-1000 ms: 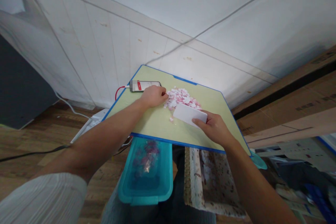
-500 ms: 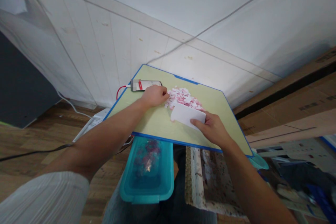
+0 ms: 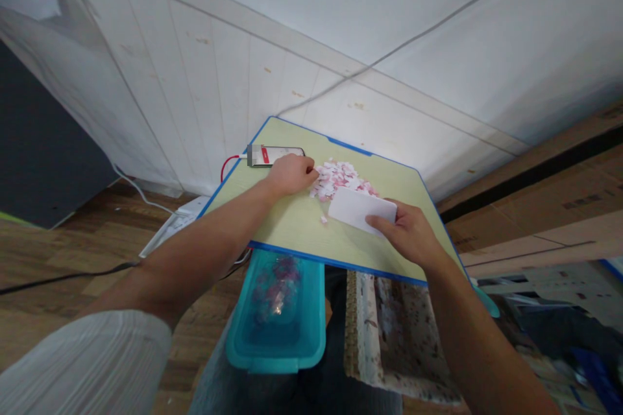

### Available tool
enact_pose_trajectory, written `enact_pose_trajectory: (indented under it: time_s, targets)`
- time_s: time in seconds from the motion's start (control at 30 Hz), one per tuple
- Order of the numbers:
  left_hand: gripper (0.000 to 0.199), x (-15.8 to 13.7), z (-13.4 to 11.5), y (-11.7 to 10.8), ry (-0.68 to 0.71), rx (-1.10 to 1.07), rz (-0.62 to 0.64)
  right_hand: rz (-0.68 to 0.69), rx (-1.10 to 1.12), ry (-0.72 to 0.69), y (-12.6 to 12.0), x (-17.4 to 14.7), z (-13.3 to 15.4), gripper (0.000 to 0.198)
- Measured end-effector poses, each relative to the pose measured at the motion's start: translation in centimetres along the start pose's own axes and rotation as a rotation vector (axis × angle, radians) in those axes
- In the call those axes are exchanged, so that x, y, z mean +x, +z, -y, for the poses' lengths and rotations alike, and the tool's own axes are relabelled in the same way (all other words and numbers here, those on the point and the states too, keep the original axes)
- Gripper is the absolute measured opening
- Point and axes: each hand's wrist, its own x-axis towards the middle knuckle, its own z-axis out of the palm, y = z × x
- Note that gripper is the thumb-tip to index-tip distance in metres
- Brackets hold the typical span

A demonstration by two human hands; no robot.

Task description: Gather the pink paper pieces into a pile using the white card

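Observation:
A pile of small pink and white pieces (image 3: 343, 176), too small to make out singly, lies on a yellow-green folding tabletop (image 3: 287, 224) with blue edging. My left hand (image 3: 291, 174) is at the pile's left side, its fingers pinched together; whatever is between them is hidden. My right hand (image 3: 407, 232) grips a flat white card (image 3: 355, 209) by its right end, thumb on top. The card is held over the near side of the pile and covers part of it. One stray piece (image 3: 324, 220) sits just left of the card.
A phone (image 3: 280, 153) with a red cable lies behind my left hand. Below the table's near edge are a teal plastic bin (image 3: 233, 343) with clear bagged contents and a fabric-lined wicker basket (image 3: 366, 350). Cardboard boxes (image 3: 545, 207) stand at right, against a white wall (image 3: 204, 71).
My right hand and the card have shifted slightly right, away from the stray piece, which now shows apart. My left hand stays pinched by the pile. The whole view has shifted a little.

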Motion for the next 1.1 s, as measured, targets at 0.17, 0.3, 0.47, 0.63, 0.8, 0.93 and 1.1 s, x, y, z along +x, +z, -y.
enact_pose_trajectory:
  time_s: [0.17,0.3,0.47,0.63,0.8,0.93,1.1]
  targets:
    - [0.036,0.0,0.0,0.1,0.012,0.001,-0.004,0.045,-0.013,-0.034,0.0,-0.6,0.4,0.026]
    - [0.035,0.0,0.1,0.2,0.013,0.006,-0.013,0.038,-0.038,-0.078,1.0,-0.1,1.0,0.024]
    - [0.037,0.0,0.2,0.2,0.005,0.001,-0.008,-0.039,-0.121,-0.089,2.3,1.2,0.9,0.026]
    - [0.036,-0.1,-0.1,-0.1,-0.003,-0.009,-0.004,-0.084,-0.056,-0.064,1.7,1.3,0.6,0.029]
    - [0.037,-0.1,-0.2,-0.1,-0.007,-0.014,-0.005,-0.023,-0.049,-0.029,0.8,0.5,0.7,0.026]
    - [0.037,-0.1,0.0,0.0,-0.006,-0.005,0.000,-0.008,-0.082,-0.066,1.4,0.7,1.0,0.023]
    - [0.038,-0.1,0.0,-0.1,-0.004,-0.005,-0.010,-0.047,-0.129,-0.087,2.4,1.8,0.8,0.023]
